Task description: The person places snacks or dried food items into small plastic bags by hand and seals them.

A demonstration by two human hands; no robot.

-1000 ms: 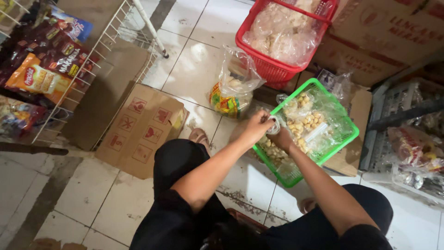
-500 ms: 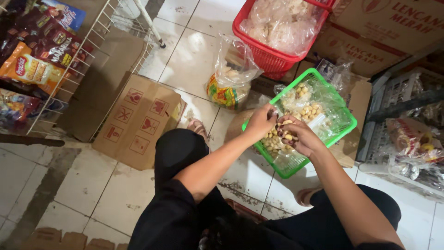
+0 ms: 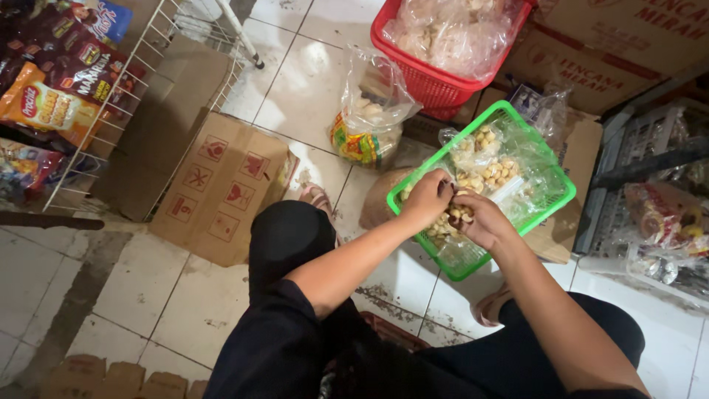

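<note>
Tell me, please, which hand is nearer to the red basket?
Left. The left hand sits below the red basket, on the green basket's near-left rim; the right hand is lower, farther away.

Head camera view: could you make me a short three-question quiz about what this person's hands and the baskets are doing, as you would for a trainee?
1. True or false: both hands are over the green basket.
2. Which basket sits farther from the person? A. the red basket B. the green one C. a blue one
3. Fill in: the flattened cardboard box lies on the tiled ____.

Key
1. True: the left hand and the right hand meet over the small clear snack packets in it.
2. A: it stands beyond the green one, filled with clear bags of pale snacks.
3. floor.
</note>
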